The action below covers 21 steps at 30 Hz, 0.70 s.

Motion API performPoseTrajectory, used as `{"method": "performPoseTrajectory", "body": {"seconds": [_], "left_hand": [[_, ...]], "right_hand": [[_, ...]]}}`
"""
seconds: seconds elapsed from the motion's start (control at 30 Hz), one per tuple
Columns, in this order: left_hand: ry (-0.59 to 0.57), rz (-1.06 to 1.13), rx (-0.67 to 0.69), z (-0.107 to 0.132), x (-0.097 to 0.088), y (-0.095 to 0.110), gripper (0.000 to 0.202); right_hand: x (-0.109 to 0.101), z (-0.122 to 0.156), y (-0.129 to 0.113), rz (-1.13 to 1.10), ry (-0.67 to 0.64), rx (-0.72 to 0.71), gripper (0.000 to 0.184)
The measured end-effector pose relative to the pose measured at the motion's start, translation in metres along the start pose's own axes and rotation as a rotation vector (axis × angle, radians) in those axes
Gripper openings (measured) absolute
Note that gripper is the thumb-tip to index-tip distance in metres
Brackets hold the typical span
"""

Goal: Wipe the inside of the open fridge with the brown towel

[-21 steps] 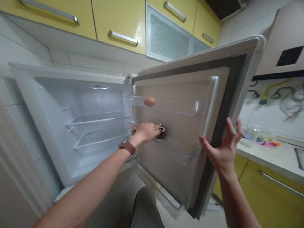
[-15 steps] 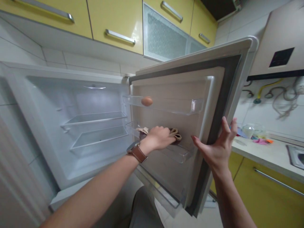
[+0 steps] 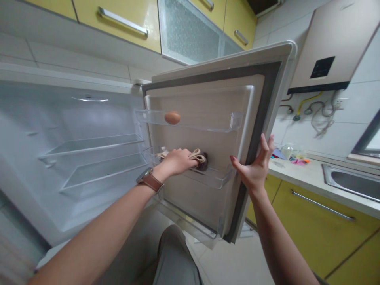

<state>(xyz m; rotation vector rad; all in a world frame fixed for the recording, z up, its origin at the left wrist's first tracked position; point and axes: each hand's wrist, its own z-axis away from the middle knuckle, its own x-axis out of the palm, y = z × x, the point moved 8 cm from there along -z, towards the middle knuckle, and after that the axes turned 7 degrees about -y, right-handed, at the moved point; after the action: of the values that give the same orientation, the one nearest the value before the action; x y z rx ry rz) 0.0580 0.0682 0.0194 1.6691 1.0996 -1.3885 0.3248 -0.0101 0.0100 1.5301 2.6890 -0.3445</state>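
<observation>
My left hand (image 3: 177, 161), with a watch on its wrist, is closed over a folded cloth (image 3: 198, 157) with beige edges and a dark brown part. Hand and cloth are at the middle shelf (image 3: 218, 179) on the inside of the open fridge door (image 3: 190, 99); the palm hides much of the cloth. My right hand (image 3: 255, 168) grips the door's outer edge, thumb on the inner side and fingers round the rim. Above the cloth, a brown egg (image 3: 172, 117) lies at the left part of the clear upper door shelf (image 3: 204, 123).
The fridge interior (image 3: 89, 122) with its glass shelves (image 3: 103, 168) stands at left. Yellow cabinets (image 3: 118, 23) hang above. Right of the door are a counter (image 3: 311, 170) with a glass jar (image 3: 287, 151), a sink (image 3: 353, 182) and a water heater (image 3: 329, 51). My knee (image 3: 175, 253) is below.
The view has turned to the right, showing more of the counter and sink. My left hand remains on the cloth at the middle door shelf, and my right hand still holds the door edge.
</observation>
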Motion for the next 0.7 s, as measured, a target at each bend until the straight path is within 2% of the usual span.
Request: {"method": "performPoseTrajectory", "body": {"seconds": [0.13,0.2,0.27,0.33,0.4,0.6,0.67,0.7], "left_hand": [[0.033,0.023,-0.176,-0.008,0.003,-0.054,0.052],[0.039,0.021,-0.230,-0.007,0.002,-0.069,0.054],[0.048,-0.015,-0.246,-0.004,0.000,-0.070,0.056],[0.058,-0.077,-0.206,-0.001,-0.002,-0.055,0.058],[0.055,-0.127,-0.130,0.003,-0.003,-0.028,0.060],[-0.004,-0.033,0.207,0.018,-0.007,0.081,0.052],[-0.013,0.015,0.281,0.021,-0.010,0.099,0.049],[-0.019,0.040,0.298,0.022,-0.010,0.102,0.049]], "right_hand": [[0.003,-0.001,0.005,0.007,-0.012,-0.002,0.109],[0.004,-0.001,0.006,0.009,-0.014,-0.007,0.108],[0.005,-0.001,0.006,0.019,-0.011,-0.006,0.108],[0.005,0.000,0.007,0.027,-0.004,-0.004,0.107],[0.005,0.000,0.006,0.030,0.003,-0.005,0.106],[0.004,0.001,0.005,0.037,-0.002,0.002,0.105],[0.005,0.000,0.006,0.039,-0.007,0.012,0.105],[0.005,0.000,0.006,0.040,-0.008,0.014,0.105]]}}
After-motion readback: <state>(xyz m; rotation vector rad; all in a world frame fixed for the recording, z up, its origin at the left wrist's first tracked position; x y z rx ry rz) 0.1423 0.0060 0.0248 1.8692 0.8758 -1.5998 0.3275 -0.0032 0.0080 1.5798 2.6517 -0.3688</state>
